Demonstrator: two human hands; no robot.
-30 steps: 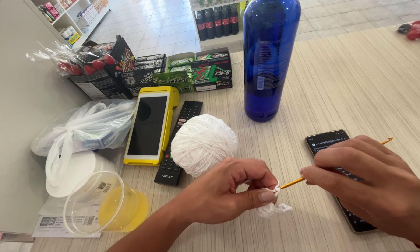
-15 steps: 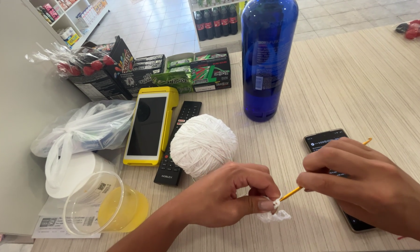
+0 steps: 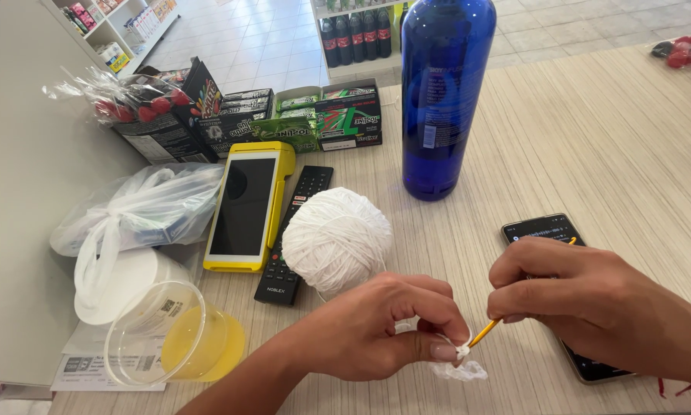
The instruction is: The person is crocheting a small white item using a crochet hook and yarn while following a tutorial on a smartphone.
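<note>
Tall blue bottle (image 3: 445,92) standing upright on striped counter (image 3: 591,138). Yellow handheld terminal (image 3: 249,204) lying beside black remote (image 3: 295,223). Knotted clear bag (image 3: 142,211) sitting near clear cup (image 3: 172,342) holding yellow liquid. Black phone (image 3: 545,230) lying face up. Boxed sweets (image 3: 330,115) sitting behind.

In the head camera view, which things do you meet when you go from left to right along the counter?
Clear plastic cup with yellow liquid → yellow card terminal → white yarn ball → tall blue bottle → right hand holding a thin yellow crochet hook.
</note>
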